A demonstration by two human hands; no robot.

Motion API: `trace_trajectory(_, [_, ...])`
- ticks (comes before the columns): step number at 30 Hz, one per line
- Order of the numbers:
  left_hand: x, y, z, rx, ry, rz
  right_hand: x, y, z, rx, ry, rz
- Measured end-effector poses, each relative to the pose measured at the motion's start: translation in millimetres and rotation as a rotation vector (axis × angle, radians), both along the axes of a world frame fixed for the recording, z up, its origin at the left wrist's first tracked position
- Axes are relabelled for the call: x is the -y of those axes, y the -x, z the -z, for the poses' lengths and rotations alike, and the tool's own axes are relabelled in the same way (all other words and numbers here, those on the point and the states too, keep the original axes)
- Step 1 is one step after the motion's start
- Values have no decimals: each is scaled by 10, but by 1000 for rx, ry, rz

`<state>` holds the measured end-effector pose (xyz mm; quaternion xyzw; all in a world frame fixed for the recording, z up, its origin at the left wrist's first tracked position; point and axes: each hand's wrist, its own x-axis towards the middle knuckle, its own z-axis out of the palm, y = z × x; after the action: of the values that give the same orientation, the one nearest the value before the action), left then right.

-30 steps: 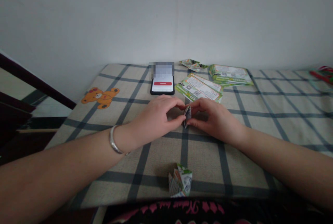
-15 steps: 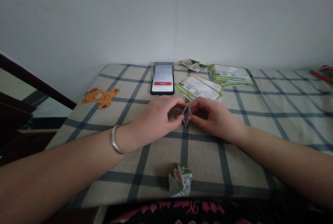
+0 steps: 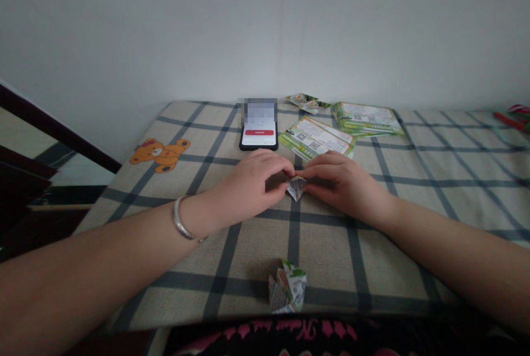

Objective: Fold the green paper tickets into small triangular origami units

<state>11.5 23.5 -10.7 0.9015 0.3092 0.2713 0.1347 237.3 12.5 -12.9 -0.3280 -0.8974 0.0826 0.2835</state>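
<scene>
Between my two hands is a small folded paper piece [image 3: 296, 189], printed and roughly diamond-shaped, its point facing me. My left hand [image 3: 260, 179], with a silver bangle at the wrist, pinches its left side between thumb and fingers. From the other side my right hand [image 3: 345, 182] grips the right edge the same way; the fingers partly hide the paper's top. Nearer to me, by the front edge of the table, stands another folded paper shape [image 3: 289, 288] with green and white print.
A phone [image 3: 259, 129] lies behind my left hand. Printed leaflets [image 3: 317, 138], a leaflet stack [image 3: 366, 118] and folded paper pieces [image 3: 308, 103] are near the wall. The checked tablecloth [image 3: 186, 256] carries a bear picture [image 3: 160, 155]. Something red [image 3: 511, 120] lies far right.
The folded paper between my fingers has turned from a narrow, upright diamond to a wider, flatter face. My fingertips have shifted slightly around it; both hands still hold it.
</scene>
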Motion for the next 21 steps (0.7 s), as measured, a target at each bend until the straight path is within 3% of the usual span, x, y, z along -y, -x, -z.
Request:
trace_trajectory(14, [-83,52,-42,-108,-11,136,28,-34,-31,152,-82,-61])
trace_trajectory(21, [-120,90,-23,-116,-28,196,82,-2,-57,294,-220,-46])
